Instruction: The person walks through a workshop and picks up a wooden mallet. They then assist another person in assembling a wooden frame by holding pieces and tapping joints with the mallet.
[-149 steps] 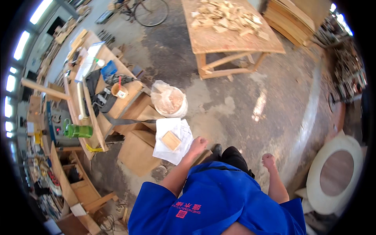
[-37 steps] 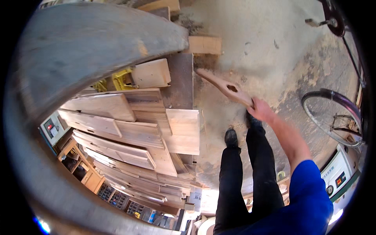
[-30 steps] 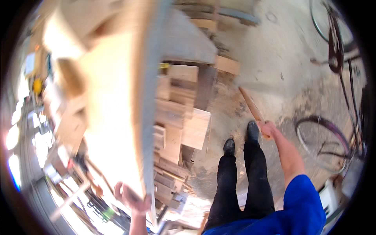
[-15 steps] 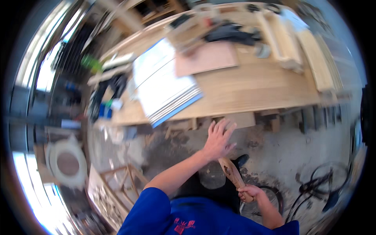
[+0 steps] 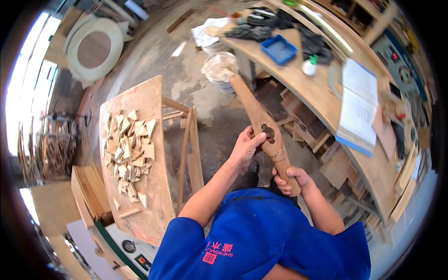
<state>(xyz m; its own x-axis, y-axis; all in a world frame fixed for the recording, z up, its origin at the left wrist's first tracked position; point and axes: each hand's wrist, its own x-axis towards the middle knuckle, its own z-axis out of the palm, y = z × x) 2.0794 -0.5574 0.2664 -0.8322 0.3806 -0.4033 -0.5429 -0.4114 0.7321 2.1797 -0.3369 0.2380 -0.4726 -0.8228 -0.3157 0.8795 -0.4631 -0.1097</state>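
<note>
A long, curved piece of wood (image 5: 252, 106) with a lobed cutout through it slants across in front of my body. My left hand (image 5: 246, 145) is closed on its edge beside the cutout, the thumb at the rim of the hole. Lower down, my right hand (image 5: 294, 180) wraps round the near end of the wood. A jagged line crosses the piece between the cutout and the right hand. Its far end stands out in front of a white bucket (image 5: 223, 85) on the floor.
On the left, a low table (image 5: 154, 212) carries a pile of small wood offcuts (image 5: 128, 151). To the right runs a long workbench (image 5: 298, 81) holding a blue tray (image 5: 278, 49), a white bottle (image 5: 309, 66) and an open binder (image 5: 358, 100). Boards are stacked under the bench.
The view has swung left, bringing the offcut table into the middle left. My left hand, spread above the wood before, now grips it beside the cutout. The right hand still holds its near end.
</note>
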